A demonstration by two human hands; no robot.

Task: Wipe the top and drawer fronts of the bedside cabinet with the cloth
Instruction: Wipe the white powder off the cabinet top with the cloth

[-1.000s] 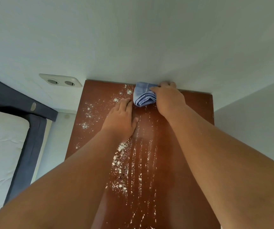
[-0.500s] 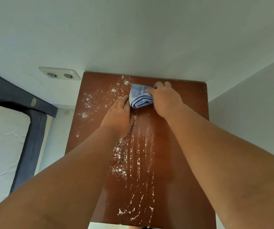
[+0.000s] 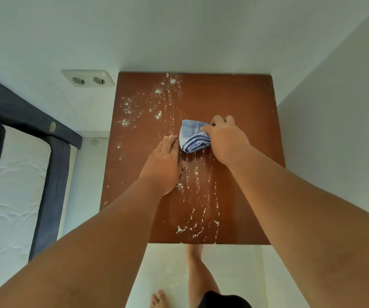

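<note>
Blue cloth [image 3: 194, 138] is pinched by the right hand [image 3: 225, 141] on the cabinet top [image 3: 241, 103]; left hand [image 3: 163, 165] lies flat, fingers [image 3: 170, 143] pressed together. Top-wiping is the step in hand. Next, I think, the cloth must sweep the white powder [image 3: 139, 103] on the left.

The bedside cabinet [image 3: 241, 121] shows only its top from above: a flat, reddish-brown, glossy wooden square set into a corner, its far edge against the wall. White powder is scattered over the left and middle of the top, in specks and clumps near the far edge and in long thin streaks running toward the near edge, where a few bigger flakes lie. The right part looks clean. The drawer fronts are hidden from this angle.

The cloth [image 3: 193, 138] is light blue with paler patches, folded into a thick wad with layered edges showing at its near side. It lies flat on the top, near the middle.
</note>
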